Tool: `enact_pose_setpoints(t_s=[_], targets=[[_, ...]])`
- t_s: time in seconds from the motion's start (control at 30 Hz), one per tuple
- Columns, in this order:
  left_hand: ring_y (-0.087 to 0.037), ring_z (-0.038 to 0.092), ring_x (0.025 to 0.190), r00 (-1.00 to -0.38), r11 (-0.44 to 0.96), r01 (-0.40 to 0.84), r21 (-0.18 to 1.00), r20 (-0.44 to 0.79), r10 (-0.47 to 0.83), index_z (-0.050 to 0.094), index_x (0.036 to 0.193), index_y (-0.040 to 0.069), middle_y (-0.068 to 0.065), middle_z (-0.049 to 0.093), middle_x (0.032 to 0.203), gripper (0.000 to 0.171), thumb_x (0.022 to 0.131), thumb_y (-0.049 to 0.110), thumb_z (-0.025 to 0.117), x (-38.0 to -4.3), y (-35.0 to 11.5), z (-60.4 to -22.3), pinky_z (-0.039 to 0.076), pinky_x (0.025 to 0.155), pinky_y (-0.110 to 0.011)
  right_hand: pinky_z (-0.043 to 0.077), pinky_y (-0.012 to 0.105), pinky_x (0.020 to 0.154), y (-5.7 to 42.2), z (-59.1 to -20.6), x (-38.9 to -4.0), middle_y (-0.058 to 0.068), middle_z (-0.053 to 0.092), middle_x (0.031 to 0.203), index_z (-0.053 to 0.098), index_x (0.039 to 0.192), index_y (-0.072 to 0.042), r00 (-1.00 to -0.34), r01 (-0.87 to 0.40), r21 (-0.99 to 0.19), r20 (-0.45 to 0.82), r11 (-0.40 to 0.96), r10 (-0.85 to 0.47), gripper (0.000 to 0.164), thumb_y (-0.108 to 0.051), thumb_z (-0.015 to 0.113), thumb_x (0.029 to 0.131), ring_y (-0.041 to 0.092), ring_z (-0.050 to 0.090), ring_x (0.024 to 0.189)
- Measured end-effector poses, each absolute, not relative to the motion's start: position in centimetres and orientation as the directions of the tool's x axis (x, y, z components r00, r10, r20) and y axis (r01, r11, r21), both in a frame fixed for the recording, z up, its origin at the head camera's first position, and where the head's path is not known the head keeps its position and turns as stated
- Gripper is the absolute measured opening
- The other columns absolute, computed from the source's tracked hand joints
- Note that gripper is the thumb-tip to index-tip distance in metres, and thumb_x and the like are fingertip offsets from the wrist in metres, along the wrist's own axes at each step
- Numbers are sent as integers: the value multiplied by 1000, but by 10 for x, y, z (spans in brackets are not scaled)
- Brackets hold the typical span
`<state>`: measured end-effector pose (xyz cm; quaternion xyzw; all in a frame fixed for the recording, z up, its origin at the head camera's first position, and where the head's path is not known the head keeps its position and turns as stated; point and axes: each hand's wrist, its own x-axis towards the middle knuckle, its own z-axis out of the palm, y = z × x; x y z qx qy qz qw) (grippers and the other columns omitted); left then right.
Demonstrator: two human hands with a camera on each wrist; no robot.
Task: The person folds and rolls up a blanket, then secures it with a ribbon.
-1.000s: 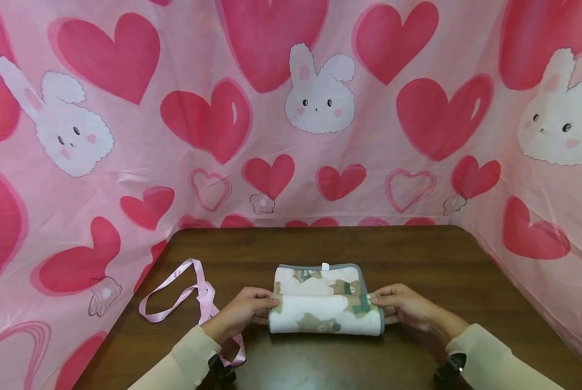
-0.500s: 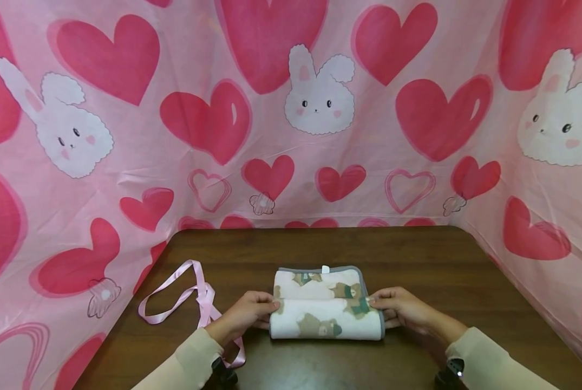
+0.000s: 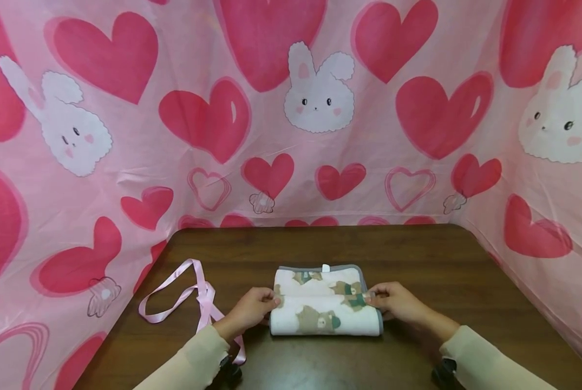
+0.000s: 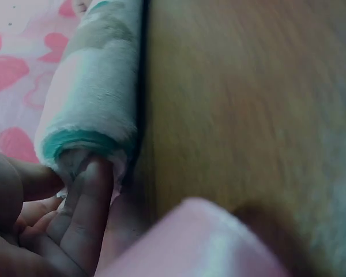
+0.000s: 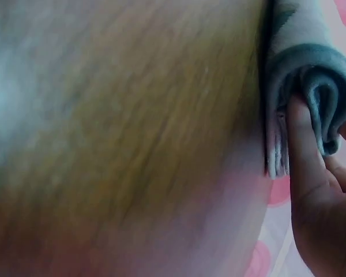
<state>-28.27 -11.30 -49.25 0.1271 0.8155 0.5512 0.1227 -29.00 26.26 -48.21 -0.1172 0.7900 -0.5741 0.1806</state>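
A white towel with brown bears and a grey bound edge lies partly rolled in the head view, its flat far part showing a small white tag. My left hand grips the left end of the roll. In the left wrist view, fingers of that hand reach into the roll's end, the thumb outside. My right hand holds the right end. The right wrist view shows a finger tucked inside the curled layers. The underside of the roll is hidden.
A pink satin ribbon lies looped on the brown wooden table, left of the towel and partly behind my left forearm. A pink curtain with hearts and rabbits surrounds the table at the back and sides.
The roll dips slightly toward me, then shifts back a little away. My right hand has moved slightly left along the roll's edge. Both hands keep their hold, and the ribbon stays put.
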Motion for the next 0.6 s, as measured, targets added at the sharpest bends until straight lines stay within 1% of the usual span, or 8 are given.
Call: enact_pose_setpoints(t_s=[0.1,0.17,0.23,0.33,0.47,0.6], targets=[[-16,56,60,-942,438,156,885,0,336,63,87,2,-1,57,71,14,96,14,63,-285,-112,-491,52,51,-34,56,38,60,261,-481,-291,7,62,81,64,106,8,-918,-73,-918,-90,389,-385,32,-19,70,91,20,61,73],[-17,55,60,-943,464,189,865,28,332,62,89,4,-2,56,72,12,96,13,62,-284,-111,-491,52,48,-34,54,34,59,261,-482,-291,4,61,79,67,104,4,-928,-153,-871,-36,467,-372,29,-22,71,91,19,58,72],[-18,55,62,-946,480,203,854,45,321,60,91,6,-4,55,76,11,97,14,60,-284,-110,-490,51,47,-34,52,32,62,261,-482,-292,3,62,82,68,102,-1,-935,-214,-820,15,531,-354,27,-25,70,91,18,57,75],[-19,56,68,-950,494,199,846,42,310,59,97,8,-6,56,82,9,100,17,56,-284,-109,-488,51,46,-34,48,32,68,261,-481,-293,1,63,88,70,101,-8,-943,-259,-760,66,596,-325,25,-30,70,90,18,55,80],[-21,56,71,-947,494,149,856,-20,321,57,105,9,-8,55,86,12,102,20,52,-282,-109,-488,51,45,-36,48,36,75,262,-478,-293,0,66,96,69,102,-10,-950,-246,-767,69,592,-305,25,-32,70,90,19,57,87],[-22,55,69,-947,477,117,871,-48,319,56,110,8,-10,53,86,15,103,20,50,-282,-109,-488,51,44,-37,51,37,73,263,-477,-294,7,64,100,64,109,-4,-940,-180,-874,19,450,-339,28,-28,66,94,22,58,89]])
